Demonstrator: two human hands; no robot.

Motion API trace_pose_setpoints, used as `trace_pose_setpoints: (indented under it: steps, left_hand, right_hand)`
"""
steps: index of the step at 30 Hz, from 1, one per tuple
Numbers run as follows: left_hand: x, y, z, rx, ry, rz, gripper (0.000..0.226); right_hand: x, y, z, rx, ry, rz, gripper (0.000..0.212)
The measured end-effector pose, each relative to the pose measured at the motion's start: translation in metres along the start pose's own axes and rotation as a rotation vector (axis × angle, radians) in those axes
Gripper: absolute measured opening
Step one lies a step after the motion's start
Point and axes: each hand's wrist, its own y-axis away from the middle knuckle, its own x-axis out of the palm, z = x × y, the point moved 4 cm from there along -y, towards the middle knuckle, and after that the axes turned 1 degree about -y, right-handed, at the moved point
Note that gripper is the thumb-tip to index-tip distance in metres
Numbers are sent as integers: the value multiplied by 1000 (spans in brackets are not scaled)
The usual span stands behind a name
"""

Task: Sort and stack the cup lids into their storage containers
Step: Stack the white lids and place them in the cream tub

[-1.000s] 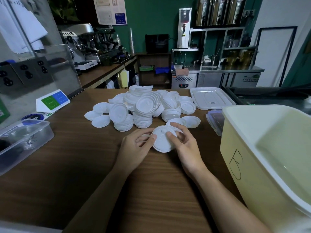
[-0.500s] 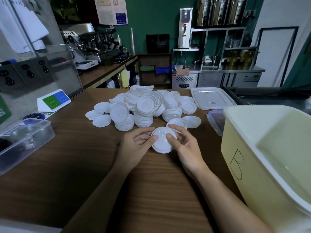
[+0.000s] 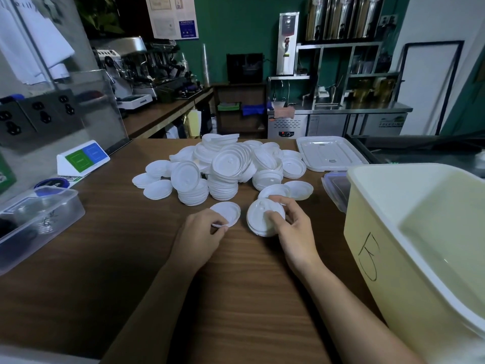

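Working on dark wood-grain countertop. At 12 o'clock: loose pile of white round plastic cup lids. Pinching one thin white lid by its near rim with left hand, fingers curled. Gripping short stack of white lids with right hand, thumb on top. At 3 o'clock: pale yellow plastic bin, marked in black. At 9 o'clock: clear plastic box. Beyond: dark green wall, espresso machine at 11 o'clock, steel counter at 1 o'clock.

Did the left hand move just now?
Yes. Against the unmoved lid pile, the left hand drew slightly left, pinching one lid away from the stack the right hand holds.
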Motion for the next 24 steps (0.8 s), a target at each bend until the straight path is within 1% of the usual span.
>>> trace_pose_setpoints:
  steps: [3, 6, 10, 12, 14, 16, 20, 22, 24]
  left_hand:
    - [-2, 1, -2, -12, 11, -40, 7]
    - [-6, 2, -9, 0, 42, -81, 10]
    - [-12, 2, -17, -28, 135, -157, 13]
    - [-14, 1, -19, -80, 213, -196, 17]
    - [-18, 1, -20, -179, 330, -243, 23]
    - [-19, 0, -17, -272, 475, -263, 23]
    - [-11, -3, -12, -320, 748, -176, 27]
    - [-5, -2, -16, -281, 775, -105, 30]
    - [1, -1, -20, -244, 750, -50, 29]
  right_hand:
    - [1, 0, -1, -1, 32, 23, 35]
    - [1, 0, -2, -12, 25, 24, 35]
    - [1, 0, -3, -29, 12, 16, 35]
    - [1, 0, -3, -35, 4, 13, 35]
    - [1, 0, -1, -42, -4, 16, 34]
    - [0, 0, -1, -45, -5, 18, 33]
    - [2, 1, 0, -48, -3, 32, 34]
    - [4, 2, 1, -40, -30, 56, 32]
    - [7, 1, 3, -7, -76, 77, 24]
